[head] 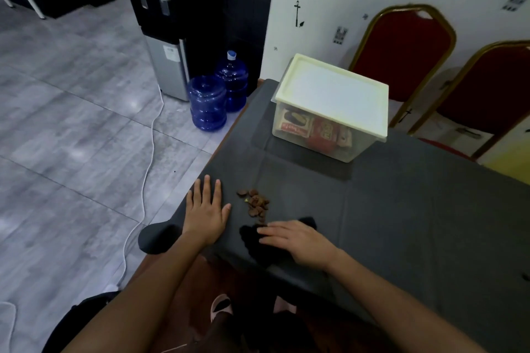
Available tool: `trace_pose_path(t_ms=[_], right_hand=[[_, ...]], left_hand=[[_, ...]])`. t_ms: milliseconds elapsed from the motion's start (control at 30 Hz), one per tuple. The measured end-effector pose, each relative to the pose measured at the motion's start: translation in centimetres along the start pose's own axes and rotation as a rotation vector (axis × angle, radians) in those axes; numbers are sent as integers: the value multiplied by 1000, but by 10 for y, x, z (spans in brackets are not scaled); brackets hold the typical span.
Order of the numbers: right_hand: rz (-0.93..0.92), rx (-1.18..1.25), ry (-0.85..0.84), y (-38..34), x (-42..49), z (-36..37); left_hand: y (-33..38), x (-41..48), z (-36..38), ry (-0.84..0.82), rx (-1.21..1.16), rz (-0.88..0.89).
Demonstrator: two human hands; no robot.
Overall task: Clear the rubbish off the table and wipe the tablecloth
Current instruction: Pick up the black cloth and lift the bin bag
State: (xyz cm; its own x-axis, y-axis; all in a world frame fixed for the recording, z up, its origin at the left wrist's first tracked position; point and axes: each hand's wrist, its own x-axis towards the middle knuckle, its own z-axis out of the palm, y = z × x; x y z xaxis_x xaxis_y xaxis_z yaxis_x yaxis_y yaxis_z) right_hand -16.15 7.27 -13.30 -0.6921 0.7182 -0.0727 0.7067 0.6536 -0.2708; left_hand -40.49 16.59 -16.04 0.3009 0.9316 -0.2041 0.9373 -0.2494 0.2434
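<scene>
Grey tablecloth (pixel 401 209) edge under left hand (pixel 205 209), brown scraps (pixel 255 202) beside, right hand (pixel 298 241) on black cloth (pixel 258 243)

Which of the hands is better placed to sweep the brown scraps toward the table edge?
Right. The right hand already rests on the black cloth, just behind the brown scraps. The left hand lies flat and empty on the tablecloth beside them, better placed to catch.
</scene>
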Motion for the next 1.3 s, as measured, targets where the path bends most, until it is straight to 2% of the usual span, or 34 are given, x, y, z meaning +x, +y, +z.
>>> trace_pose_path(t_ms=[133, 300, 367, 467, 533, 600, 700, 800, 900, 1133, 1200, 1300], right_hand=[[74, -3, 50, 2, 15, -11], [226, -7, 165, 9, -21, -22], [350, -60, 231, 19, -43, -26], [699, -128, 274, 32, -74, -33], [976, -154, 222, 36, -90, -29], [1160, -58, 89, 38, -100, -17], [1216, 17, -83, 39, -97, -5], [1268, 55, -54, 32, -84, -14], [1144, 33, 94, 16, -57, -25], [333, 77, 242, -76, 51, -5], [180, 84, 181, -112, 79, 12], [43, 93, 20, -164, 103, 40]], left_hand=[[0, 0, 0, 0, 22, 4], [0, -3, -2, 2, 13, 2], [-1, -2, -1, 14, 16, 3], [-2, -4, 1, 2, 9, 18], [-2, -12, 5, -18, 8, 21], [0, -22, 8, -20, 8, 18], [5, -34, 13, 6, 7, -5], [12, -52, 17, 22, 7, -35], [15, -66, 19, 43, -11, -82], [11, -140, 53, 52, -85, -321], [-3, -173, 71, 62, -94, -434], [-29, -233, 94, 29, -129, -664]])
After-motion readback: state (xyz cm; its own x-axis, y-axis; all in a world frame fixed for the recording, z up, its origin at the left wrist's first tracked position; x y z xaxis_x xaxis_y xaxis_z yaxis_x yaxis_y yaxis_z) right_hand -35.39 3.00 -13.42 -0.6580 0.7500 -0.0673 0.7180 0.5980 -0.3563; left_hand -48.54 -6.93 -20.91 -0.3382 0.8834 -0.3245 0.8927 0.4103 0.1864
